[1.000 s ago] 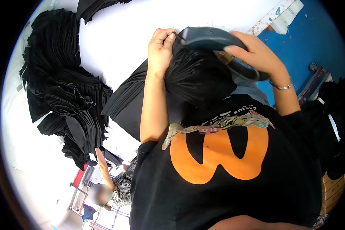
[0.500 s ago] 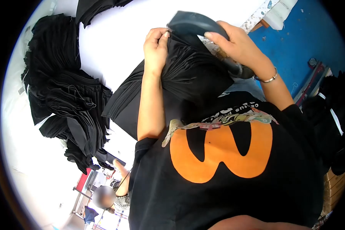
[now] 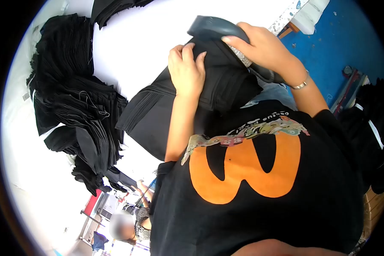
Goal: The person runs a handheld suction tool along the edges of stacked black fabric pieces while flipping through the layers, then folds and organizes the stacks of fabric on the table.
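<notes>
My left hand (image 3: 187,72) rests on a stack of black fabric pieces (image 3: 226,81), its thumb and fingers apart. The stack's folded layers fan out on both sides of my wrist. Wrapped round a dark grey, rounded handheld tool (image 3: 215,27) is my right hand (image 3: 258,45), with a metal bracelet at the wrist. The tool's front end lies over the far edge of the fabric, just beyond my left fingertips. What its underside touches is hidden.
Large piles of black fabric (image 3: 68,94) lie on the white table (image 3: 132,47) at the left. More black fabric (image 3: 115,10) is at the top. A co-worker (image 3: 143,222) is at the lower left. Dark bundles (image 3: 369,136) stand right, near the blue floor (image 3: 324,55).
My left hand has let go of the fabric edge it pinched and moved slightly down and right, fingers spreading. The tool moved up and left earlier, and the upper fabric layers now lie flatter.
</notes>
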Tool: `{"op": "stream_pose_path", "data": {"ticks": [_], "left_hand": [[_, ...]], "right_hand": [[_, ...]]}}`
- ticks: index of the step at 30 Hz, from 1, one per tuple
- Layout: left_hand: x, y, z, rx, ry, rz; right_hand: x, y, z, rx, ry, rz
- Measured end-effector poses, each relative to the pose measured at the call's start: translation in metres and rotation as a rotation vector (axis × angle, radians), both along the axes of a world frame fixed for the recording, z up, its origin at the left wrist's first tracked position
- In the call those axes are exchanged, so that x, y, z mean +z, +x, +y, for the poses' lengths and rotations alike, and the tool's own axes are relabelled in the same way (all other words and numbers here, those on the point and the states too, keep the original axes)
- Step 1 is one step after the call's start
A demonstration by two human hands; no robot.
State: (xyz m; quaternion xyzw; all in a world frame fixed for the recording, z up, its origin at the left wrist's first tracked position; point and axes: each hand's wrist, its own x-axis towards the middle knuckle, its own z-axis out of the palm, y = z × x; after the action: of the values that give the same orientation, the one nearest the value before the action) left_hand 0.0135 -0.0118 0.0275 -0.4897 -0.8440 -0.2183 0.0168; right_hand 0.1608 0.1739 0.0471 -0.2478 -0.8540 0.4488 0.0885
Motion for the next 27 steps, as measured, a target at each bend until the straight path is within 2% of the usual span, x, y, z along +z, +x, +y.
{"op": "stream_pose_path", "data": {"ticks": [3,6,11,13,15,17,19,21,22,23,24,27], "left_hand": [[-0.010,0.003,0.013,0.176,0.022,-0.131],[-0.013,-0.002,0.015,0.181,0.008,-0.184],[-0.022,-0.012,0.013,0.200,0.185,-0.321],[-0.021,-0.015,0.013,0.195,0.225,-0.377],[-0.019,-0.012,0.014,0.176,0.291,-0.427],[-0.016,-0.013,0.016,0.204,0.279,-0.505],[-0.018,-0.014,0.015,0.214,0.290,-0.535],[-0.015,-0.014,0.008,0.251,0.304,-0.604],[-0.017,-0.013,0.003,0.226,0.330,-0.575],[-0.022,-0.012,-0.001,0.228,0.368,-0.657],[-0.023,-0.013,-0.001,0.209,0.364,-0.639],[-0.021,-0.011,-0.003,0.206,0.320,-0.665]], "right_hand": [[0.021,0.043,0.007,0.068,-0.122,-0.150],[0.018,0.042,0.004,0.066,-0.097,-0.164],[0.010,0.011,0.004,0.059,0.012,-0.051],[0.014,0.034,0.016,0.093,-0.022,-0.095],[0.013,0.050,0.025,0.196,-0.200,-0.181],[0.004,0.037,0.023,0.196,-0.197,-0.167],[-0.012,0.015,0.014,0.077,-0.135,0.133],[-0.007,0.017,0.020,0.097,-0.197,0.068],[-0.005,0.029,0.026,0.150,-0.233,-0.016],[0.000,0.040,0.032,0.203,-0.266,-0.103],[0.014,0.048,0.039,0.195,-0.389,-0.276],[-0.001,0.044,0.040,0.277,-0.308,-0.152]]}}
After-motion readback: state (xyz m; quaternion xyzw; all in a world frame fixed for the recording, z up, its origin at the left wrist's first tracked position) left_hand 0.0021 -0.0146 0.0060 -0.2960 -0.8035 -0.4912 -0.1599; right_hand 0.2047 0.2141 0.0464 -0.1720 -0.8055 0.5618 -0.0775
